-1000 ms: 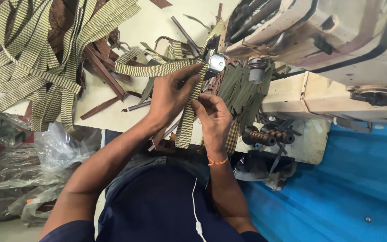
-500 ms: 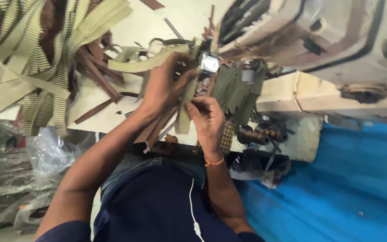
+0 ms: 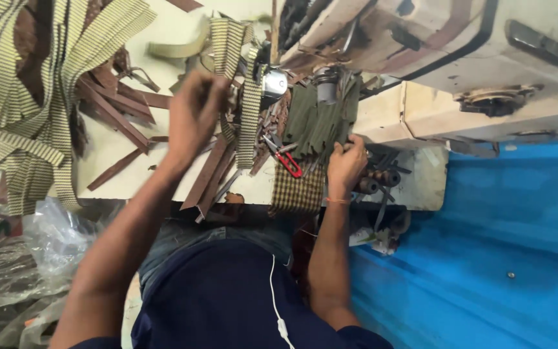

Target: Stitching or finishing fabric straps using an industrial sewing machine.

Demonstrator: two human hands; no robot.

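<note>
Head view, and we're looking straight down at a cluttered sewing table [image 3: 130, 174]. Our left hand [image 3: 192, 113] is lifted over the middle of the table, fingers curled together and pinching a striped woven strap [image 3: 248, 116] that runs from the hand up toward the sewing machine [image 3: 434, 58] at the far right corner. Our right hand [image 3: 347, 161] sits near the table's front edge, fingers closed and pressed onto a stack of dark green fabric pieces [image 3: 321, 119] lying under the machine head; whether it grips a piece or only pins the stack down, we cannot tell.

Just beside that hand lie red-handled snips [image 3: 287, 158], and a checked cloth patch [image 3: 298, 190] hangs over the front edge. Brown strips [image 3: 114, 119] lie scattered across the table's middle, with a heap of more striped webbing [image 3: 27, 97] at the far left corner.

That strap looks light and limp to us, soft enough to fold and twist, with a ribbed weave that shouldn't slip. We'd take it flat between thumb and fingers, close to the machine end, so it doesn't curl.
</note>
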